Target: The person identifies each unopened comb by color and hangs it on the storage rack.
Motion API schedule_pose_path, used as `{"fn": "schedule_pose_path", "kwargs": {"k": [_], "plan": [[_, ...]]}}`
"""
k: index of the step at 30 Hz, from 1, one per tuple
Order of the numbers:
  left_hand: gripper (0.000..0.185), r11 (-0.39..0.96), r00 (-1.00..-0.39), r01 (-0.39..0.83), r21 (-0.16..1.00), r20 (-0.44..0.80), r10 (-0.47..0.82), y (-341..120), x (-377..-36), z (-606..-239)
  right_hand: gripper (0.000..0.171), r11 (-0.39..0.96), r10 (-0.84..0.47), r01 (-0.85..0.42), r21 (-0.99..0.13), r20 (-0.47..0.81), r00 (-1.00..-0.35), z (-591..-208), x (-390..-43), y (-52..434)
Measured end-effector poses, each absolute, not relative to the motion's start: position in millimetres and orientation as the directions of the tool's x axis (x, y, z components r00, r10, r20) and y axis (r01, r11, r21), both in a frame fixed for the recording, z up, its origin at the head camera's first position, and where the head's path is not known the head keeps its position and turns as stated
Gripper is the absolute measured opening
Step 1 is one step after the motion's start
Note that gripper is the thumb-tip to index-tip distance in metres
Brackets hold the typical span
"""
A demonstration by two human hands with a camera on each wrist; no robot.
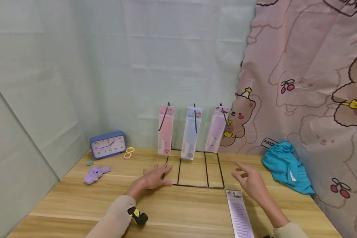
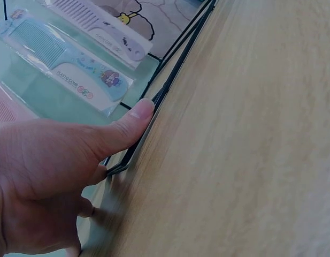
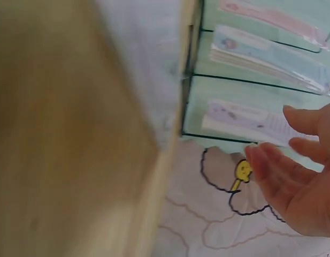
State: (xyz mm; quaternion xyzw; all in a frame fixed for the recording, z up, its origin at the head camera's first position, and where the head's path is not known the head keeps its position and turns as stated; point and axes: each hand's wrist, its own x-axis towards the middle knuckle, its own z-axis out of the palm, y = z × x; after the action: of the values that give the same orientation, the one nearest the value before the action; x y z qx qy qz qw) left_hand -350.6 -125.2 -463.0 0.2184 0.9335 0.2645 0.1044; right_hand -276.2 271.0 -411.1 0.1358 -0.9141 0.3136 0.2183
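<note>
A black wire display rack [image 1: 206,170] stands on the table with packaged plastic combs on its hooks: pink [image 1: 165,138] at left, blue [image 1: 190,142] in the middle, purple [image 1: 215,132] at right. My left hand [image 1: 154,178] lies at the rack's front left corner, fingers spread. In the left wrist view its thumb [image 2: 140,112] touches the base wire. To the right of the rack my right hand [image 1: 251,181] is raised with loosely bent fingers, holding nothing. Just in front of it another packaged purple comb [image 1: 239,215] lies on the table.
A blue clock [image 1: 108,145] stands at the back left, near two hair ties [image 1: 128,153], a small teal disc [image 1: 90,163] and a purple plush-like figure [image 1: 95,174]. Crumpled teal cloth [image 1: 287,168] lies at the right against a bear-print curtain [image 1: 300,82].
</note>
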Motion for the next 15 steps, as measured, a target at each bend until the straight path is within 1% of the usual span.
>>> {"fn": "schedule_pose_path", "kwargs": {"k": [3, 5, 7, 10, 12, 15], "plan": [[0.078, 0.763, -0.883, 0.353, 0.541, -0.076, 0.463, -127, -350, -462, 0.059, 0.793, -0.125, -0.309, -0.526, 0.356, -0.926, -415, -271, 274], [0.078, 0.762, -0.883, 0.356, 0.541, -0.072, 0.464, -128, -349, -462, 0.075, 0.821, -0.14, -0.248, -0.514, 0.239, -0.961, -415, -269, 276], [0.078, 0.762, -0.883, 0.357, 0.541, -0.071, 0.464, -129, -348, -461, 0.093, 0.847, -0.162, -0.196, -0.494, 0.11, -0.981, -414, -264, 277], [0.078, 0.756, -0.881, 0.363, 0.545, -0.065, 0.469, -128, -348, -460, 0.117, 0.878, -0.204, -0.149, -0.455, -0.074, -0.976, -410, -252, 276], [0.078, 0.757, -0.88, 0.362, 0.544, -0.069, 0.47, -127, -349, -460, 0.127, 0.897, -0.214, -0.12, -0.425, -0.18, -0.96, -409, -245, 273], [0.078, 0.758, -0.879, 0.361, 0.543, -0.074, 0.472, -126, -348, -460, 0.135, 0.914, -0.239, -0.131, -0.385, -0.248, -0.939, -409, -235, 266]]}}
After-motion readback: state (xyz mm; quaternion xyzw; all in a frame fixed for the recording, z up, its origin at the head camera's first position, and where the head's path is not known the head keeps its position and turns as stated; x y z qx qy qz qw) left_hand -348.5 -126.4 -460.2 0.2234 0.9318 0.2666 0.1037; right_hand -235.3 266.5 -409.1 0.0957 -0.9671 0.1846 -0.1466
